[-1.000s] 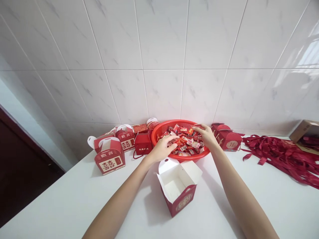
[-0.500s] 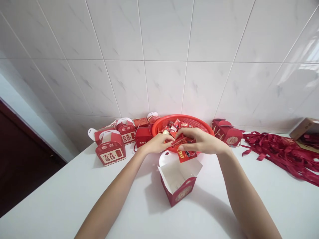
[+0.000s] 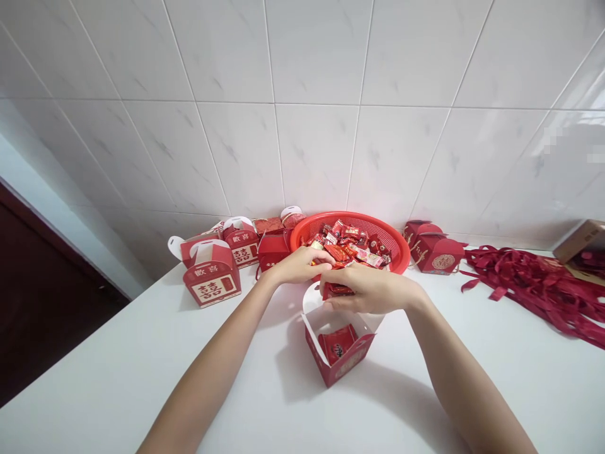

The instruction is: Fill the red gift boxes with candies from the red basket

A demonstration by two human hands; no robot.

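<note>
An open red gift box [image 3: 352, 364] with white inner flaps stands on the white table in front of me. A red candy packet [image 3: 338, 343] lies inside it. Above the box's back edge, my right hand [image 3: 366, 289] is closed round red-wrapped candies [image 3: 336, 290], partly hidden by its fingers. My left hand [image 3: 302, 265] reaches over the front rim of a red plastic basket [image 3: 399, 252], fingers stretched and thumb apart, with nothing visible in them. Wrapped candies [image 3: 352, 243], mostly red, fill the basket.
Several closed red gift boxes [image 3: 212, 277] are grouped at the left along the tiled wall. More red boxes [image 3: 435, 252] stand right of the basket. A heap of dark red ribbons [image 3: 534, 284] spreads over the right side, beside a cardboard box [image 3: 579, 249].
A red candy packet has dropped from my right hand into the open box. That hand has come lower and nearer, over the box. My left hand has shifted slightly right.
</note>
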